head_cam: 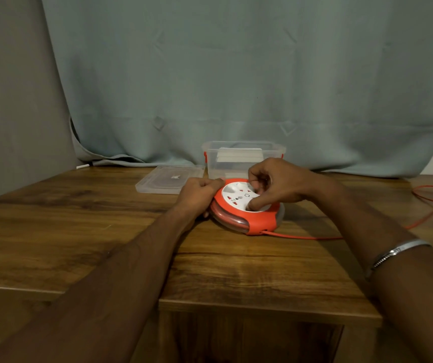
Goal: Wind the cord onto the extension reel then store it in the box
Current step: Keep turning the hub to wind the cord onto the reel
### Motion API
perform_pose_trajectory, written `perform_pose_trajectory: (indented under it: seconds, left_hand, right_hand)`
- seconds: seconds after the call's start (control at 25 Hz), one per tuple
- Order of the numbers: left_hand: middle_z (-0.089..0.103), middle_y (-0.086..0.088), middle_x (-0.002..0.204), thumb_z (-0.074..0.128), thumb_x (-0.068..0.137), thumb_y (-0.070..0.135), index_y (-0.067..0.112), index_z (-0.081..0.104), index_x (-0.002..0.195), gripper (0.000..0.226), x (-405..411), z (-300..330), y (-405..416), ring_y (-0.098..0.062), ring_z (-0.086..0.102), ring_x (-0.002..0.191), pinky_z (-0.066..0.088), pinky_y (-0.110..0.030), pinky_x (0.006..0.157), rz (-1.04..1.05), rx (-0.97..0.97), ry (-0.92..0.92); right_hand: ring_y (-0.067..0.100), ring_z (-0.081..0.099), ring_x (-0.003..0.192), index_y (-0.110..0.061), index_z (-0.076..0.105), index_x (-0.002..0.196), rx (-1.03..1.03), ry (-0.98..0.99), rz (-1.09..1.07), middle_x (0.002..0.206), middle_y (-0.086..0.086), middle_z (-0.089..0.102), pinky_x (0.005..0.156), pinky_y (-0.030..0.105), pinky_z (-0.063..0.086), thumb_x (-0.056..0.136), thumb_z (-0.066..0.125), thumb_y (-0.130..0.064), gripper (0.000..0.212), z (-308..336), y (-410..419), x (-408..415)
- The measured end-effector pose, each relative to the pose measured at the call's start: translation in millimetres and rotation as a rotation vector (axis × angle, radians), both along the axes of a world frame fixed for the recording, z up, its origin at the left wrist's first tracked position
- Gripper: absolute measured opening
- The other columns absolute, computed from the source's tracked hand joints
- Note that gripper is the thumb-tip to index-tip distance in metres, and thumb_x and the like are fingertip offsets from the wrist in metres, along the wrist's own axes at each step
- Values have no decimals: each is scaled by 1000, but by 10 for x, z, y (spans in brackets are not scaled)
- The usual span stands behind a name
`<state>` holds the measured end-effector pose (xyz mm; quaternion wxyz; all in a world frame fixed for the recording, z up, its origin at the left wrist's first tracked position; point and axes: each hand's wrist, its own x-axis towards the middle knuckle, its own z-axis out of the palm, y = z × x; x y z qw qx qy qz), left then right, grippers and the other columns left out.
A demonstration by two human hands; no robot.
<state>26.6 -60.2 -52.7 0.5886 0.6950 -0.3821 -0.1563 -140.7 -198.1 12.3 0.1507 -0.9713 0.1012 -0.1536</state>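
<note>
Both hands on extension reel (246, 206) mid-table w/ box (244, 161) just behind: left hand (199, 195) gripping rim, right hand (275, 183) curled on white hub, so risk = loose cord (314, 237) snagging at table edge, jamming winding.

There is only one view, from a camera worn on the person's head. It looks forward and down over a wooden table (79, 218) toward a curtain (236, 74) at the back. The lens is wide, so both forearms enter from the bottom corners and look long. The left hand (197, 195) and right hand (275, 182) meet near the middle of the picture, at moderate closeness.
</note>
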Motion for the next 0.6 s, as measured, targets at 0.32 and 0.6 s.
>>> perform_pose_trajectory:
  seconds: [0.32,0.6]
  left_hand:
    - [68,-1,57,61,98,44,10,74,105,38,-7,-6,-1,-13,50,36,39,-23,37,-5,-12,-1]
    - [68,-8,63,61,97,44,9,75,98,38,14,-5,-5,-16,49,38,37,-24,39,-34,-14,-10]
  right_hand:
    - [10,43,48,-18,47,46,-113,38,-74,42,-9,45,57,35,40,53,69,-65,52,-9,125,45]
    - [12,49,49,-17,55,42,-187,37,-102,42,-6,50,56,36,42,66,71,-62,53,-10,199,87]
